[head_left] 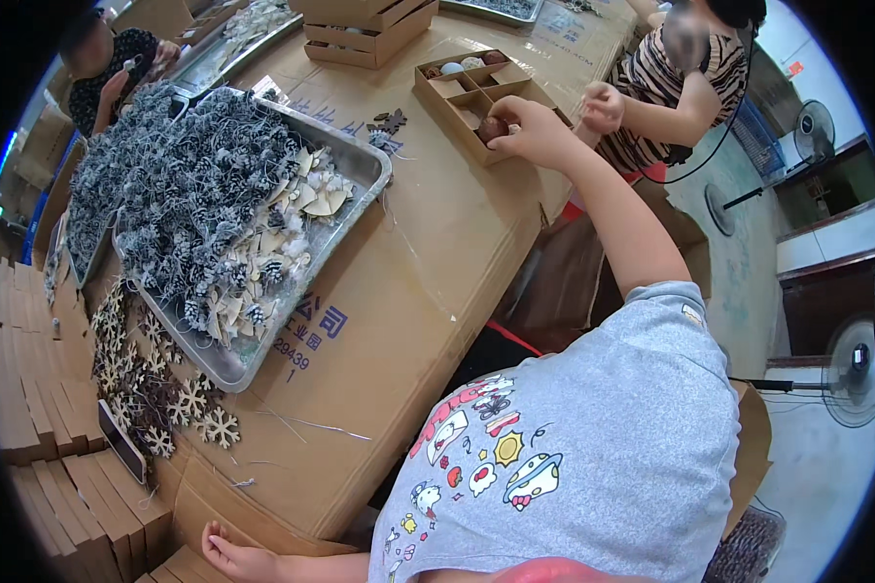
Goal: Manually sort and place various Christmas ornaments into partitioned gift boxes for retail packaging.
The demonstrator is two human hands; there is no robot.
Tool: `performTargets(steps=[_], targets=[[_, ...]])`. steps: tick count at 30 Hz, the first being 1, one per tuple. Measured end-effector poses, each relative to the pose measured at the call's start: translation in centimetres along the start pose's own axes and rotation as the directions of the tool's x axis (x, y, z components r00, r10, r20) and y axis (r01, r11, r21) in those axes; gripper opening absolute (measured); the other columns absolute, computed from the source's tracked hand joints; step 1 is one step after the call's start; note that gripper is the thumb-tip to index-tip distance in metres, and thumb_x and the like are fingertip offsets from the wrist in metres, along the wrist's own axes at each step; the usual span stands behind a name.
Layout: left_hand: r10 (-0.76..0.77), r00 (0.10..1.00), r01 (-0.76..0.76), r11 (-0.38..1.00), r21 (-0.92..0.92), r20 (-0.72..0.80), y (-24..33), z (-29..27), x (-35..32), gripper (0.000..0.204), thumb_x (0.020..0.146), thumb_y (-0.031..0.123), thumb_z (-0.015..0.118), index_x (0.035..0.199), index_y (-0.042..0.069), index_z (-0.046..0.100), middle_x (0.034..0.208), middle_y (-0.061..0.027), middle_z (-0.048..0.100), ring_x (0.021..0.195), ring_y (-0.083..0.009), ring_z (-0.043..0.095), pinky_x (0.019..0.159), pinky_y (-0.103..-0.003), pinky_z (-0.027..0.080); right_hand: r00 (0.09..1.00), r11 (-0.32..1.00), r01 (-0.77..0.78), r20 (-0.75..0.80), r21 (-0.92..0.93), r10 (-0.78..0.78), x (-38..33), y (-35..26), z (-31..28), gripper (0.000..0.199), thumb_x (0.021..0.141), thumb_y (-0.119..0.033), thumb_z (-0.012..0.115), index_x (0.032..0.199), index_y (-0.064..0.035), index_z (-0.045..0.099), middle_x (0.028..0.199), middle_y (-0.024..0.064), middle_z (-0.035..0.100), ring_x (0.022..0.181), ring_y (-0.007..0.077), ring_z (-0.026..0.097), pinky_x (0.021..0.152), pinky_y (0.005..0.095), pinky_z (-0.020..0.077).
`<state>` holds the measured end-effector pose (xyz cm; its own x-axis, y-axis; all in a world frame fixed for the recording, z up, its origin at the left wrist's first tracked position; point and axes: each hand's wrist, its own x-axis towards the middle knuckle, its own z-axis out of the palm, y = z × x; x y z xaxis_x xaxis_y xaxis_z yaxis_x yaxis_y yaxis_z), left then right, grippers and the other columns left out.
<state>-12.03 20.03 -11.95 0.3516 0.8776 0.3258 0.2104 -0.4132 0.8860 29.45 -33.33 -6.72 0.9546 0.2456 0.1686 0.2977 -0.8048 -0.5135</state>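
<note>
My right hand [533,131] reaches far across the cardboard-covered table [428,253] to a brown divided box [454,89]. Its fingers close on a small round brown ornament [493,126] in one of the box's near compartments. Other compartments hold a few round ornaments, one white. My left hand [238,559] lies low at the bottom edge, fingers spread, touching a stack of flat cardboard with nothing in it. My grey printed shirt fills the lower middle.
A metal tray [365,170] heaped with frosted pine cones [199,185] and pale wooden shapes sits on the left. Wooden snowflakes [151,379] and a phone [122,442] lie below it. A person in stripes [685,83] works across the table, another at top left. Fans stand on the right.
</note>
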Motion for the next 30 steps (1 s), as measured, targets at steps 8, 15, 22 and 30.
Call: performTargets(steps=[8, 15, 22, 30], targets=[[-0.015, 1.0, 0.013, 0.998, 0.063, 0.025, -0.2, 0.2, 0.1, 0.028, 0.097, 0.021, 0.04, 0.109, 0.0, 0.055, 0.103, -0.008, 0.058, 0.095, -0.0167, 0.056, 0.084, -0.027, 0.042, 0.986, 0.908, -0.009, -0.148, 0.419, 0.078, -2.6, -5.2, -0.4, 0.036, 0.08, -0.022, 0.069, 0.108, -0.0029, 0.059, 0.095, 0.0022, 0.062, 0.086, 0.007, 0.056, 0.078, 0.0227, 0.0455], [-0.022, 0.999, 0.021, 0.999, 0.041, 0.024, -0.4, 0.0, 0.2, 0.027, 0.097, 0.021, 0.041, 0.107, 0.0, 0.055, 0.102, -0.0076, 0.058, 0.094, -0.0163, 0.056, 0.082, -0.027, 0.043, 0.928, 0.796, 0.338, -0.32, 0.501, -0.193, -4.8, -8.8, -0.2, 0.041, 0.071, -0.024, 0.077, 0.101, -0.0011, 0.059, 0.089, 0.0037, 0.061, 0.082, 0.0105, 0.056, 0.076, 0.0242, 0.0462], [-0.023, 0.999, 0.02, 0.999, 0.051, 0.041, -0.8, 0.0, 0.5, 0.027, 0.097, 0.021, 0.042, 0.106, 0.0, 0.056, 0.101, -0.0077, 0.058, 0.093, -0.0159, 0.056, 0.083, -0.027, 0.043, 0.922, 0.776, 0.346, -0.342, 0.527, -0.179, -6.5, -11.1, -1.2, 0.046, 0.064, -0.028, 0.082, 0.094, -0.0018, 0.059, 0.084, 0.0039, 0.06, 0.077, 0.0108, 0.056, 0.073, 0.0248, 0.0469], [-0.04, 0.998, 0.041, 0.999, -0.017, 0.052, -1.9, -0.4, 0.9, 0.027, 0.097, 0.021, 0.043, 0.107, -0.001, 0.056, 0.102, -0.0078, 0.058, 0.095, -0.0163, 0.056, 0.085, -0.026, 0.043, 0.886, 0.767, 0.383, -0.439, 0.515, -0.148, -6.5, -10.7, -0.9, 0.037, 0.066, -0.02, 0.078, 0.089, -0.0027, 0.054, 0.077, 0.0014, 0.054, 0.074, 0.0082, 0.051, 0.066, 0.0229, 0.0448]])
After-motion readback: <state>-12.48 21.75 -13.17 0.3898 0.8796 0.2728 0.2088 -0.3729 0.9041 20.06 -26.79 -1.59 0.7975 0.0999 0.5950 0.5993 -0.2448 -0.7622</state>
